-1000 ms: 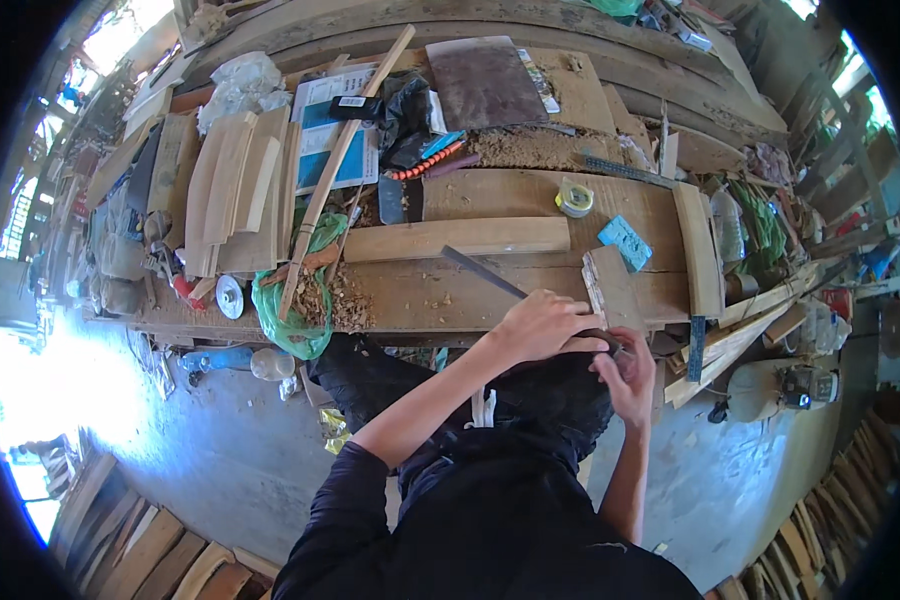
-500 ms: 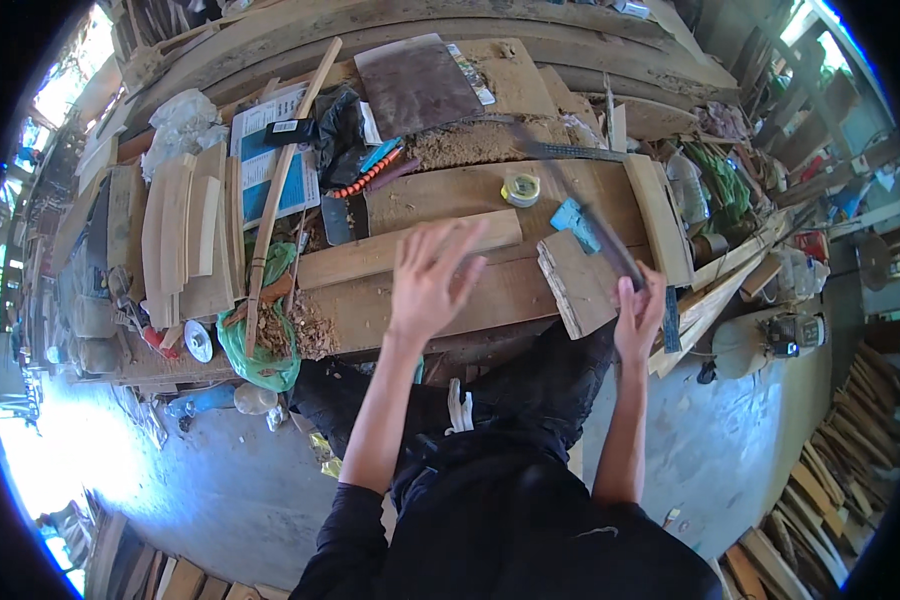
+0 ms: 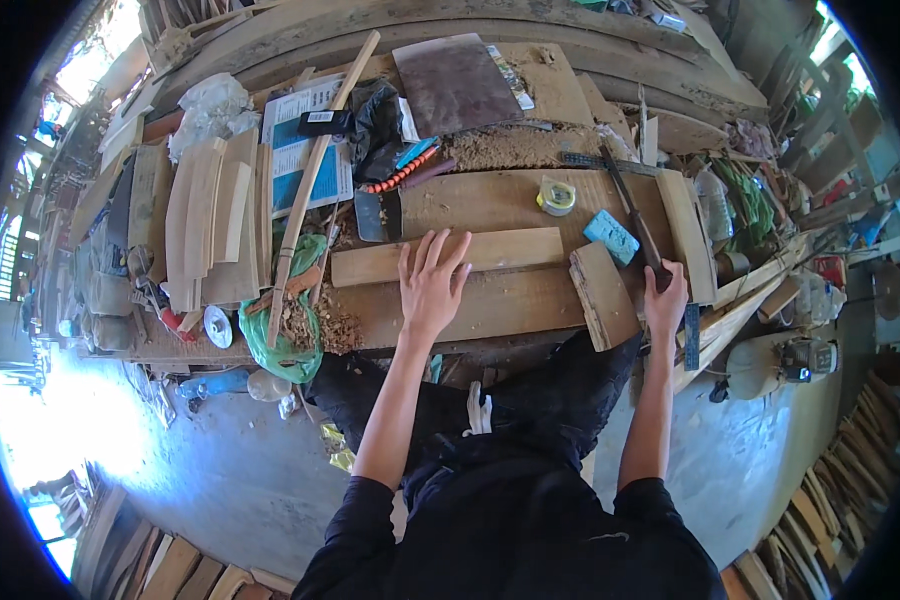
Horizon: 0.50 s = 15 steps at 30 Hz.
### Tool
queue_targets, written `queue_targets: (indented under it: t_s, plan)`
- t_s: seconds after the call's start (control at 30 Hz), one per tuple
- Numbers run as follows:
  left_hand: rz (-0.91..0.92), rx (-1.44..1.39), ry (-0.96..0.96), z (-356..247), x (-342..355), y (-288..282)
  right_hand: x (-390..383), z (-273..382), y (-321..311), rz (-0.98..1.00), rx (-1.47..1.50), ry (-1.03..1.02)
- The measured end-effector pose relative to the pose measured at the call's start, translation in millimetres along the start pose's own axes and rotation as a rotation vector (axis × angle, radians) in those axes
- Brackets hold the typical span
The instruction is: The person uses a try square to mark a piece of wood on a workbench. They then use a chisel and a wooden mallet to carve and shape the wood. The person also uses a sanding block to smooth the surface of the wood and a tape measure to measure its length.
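My left hand (image 3: 430, 285) is spread over the left part of a long pale wooden strip (image 3: 515, 248) on the workbench, with its fingertips on or just above it. My right hand (image 3: 665, 290) grips the handle of a long dark tool (image 3: 628, 205), possibly a file, which points up and away toward the back. A short board with a rough edge (image 3: 605, 300) lies left of my right hand. Beside it are a blue block (image 3: 610, 238) and a yellow tape measure (image 3: 556, 197).
The workbench (image 3: 430, 325) holds stacked boards (image 3: 195, 220), a green bag of shavings (image 3: 270, 355), a dark sheet (image 3: 455, 82), a long slat (image 3: 335, 120) and a white disc (image 3: 218, 326). More planks (image 3: 740, 310) jut at the right; offcuts (image 3: 850, 450) are piled at lower right.
My left hand has left my right hand and moved left onto the pale strip. The dark tool has swung from pointing up-left to pointing away, now held in my right hand alone.
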<state>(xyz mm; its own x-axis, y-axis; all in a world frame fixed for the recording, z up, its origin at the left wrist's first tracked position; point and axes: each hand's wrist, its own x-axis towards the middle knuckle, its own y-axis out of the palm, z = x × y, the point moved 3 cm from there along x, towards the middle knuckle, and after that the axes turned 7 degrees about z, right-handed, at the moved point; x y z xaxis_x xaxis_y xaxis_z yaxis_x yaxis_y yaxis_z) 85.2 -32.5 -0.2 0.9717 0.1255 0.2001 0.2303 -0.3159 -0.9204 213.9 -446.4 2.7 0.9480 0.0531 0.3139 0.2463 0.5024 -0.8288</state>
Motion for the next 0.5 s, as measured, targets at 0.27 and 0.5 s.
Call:
queue_targets:
  t_s: [0.27,0.5]
  plan:
    - [-0.113,-0.131,-0.074,0.6,0.9,-11.2,-61.5,96.3,-23.7,0.127,-0.045,-0.169]
    - [-0.21,-0.167,-0.375,82.0,38.9,-31.2,-81.8,88.9,-8.8,0.265,-0.063,-0.122]
